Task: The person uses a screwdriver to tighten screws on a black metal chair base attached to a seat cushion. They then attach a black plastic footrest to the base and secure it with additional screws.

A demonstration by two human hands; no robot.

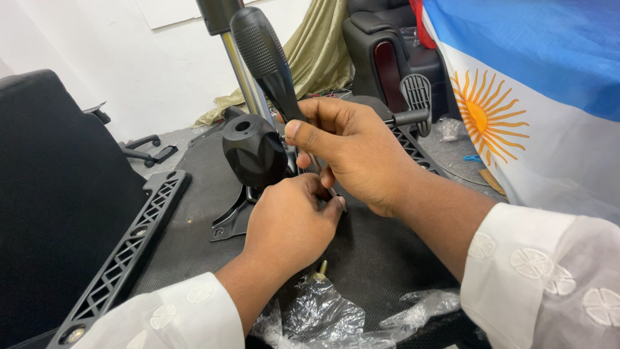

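Centrally, right hand (352, 152) gripping screwdriver (268, 61), crumpled clear plastic bag (336, 320) below

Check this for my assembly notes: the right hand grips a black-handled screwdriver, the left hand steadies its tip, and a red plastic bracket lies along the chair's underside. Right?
Not quite. In the head view the bracket is black, not red. The rest holds: the right hand grips the black-handled screwdriver and the left hand steadies its tip.

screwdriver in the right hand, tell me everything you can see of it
The screwdriver has a thick black handle, knurled or rubbery toward its rounded top, narrowing lower down. It stands tilted, top leaning up and left, tip down. The right hand grips its lower handle with thumb and fingers. A thin metal shaft shows below, running toward the left hand; the tip is hidden there.
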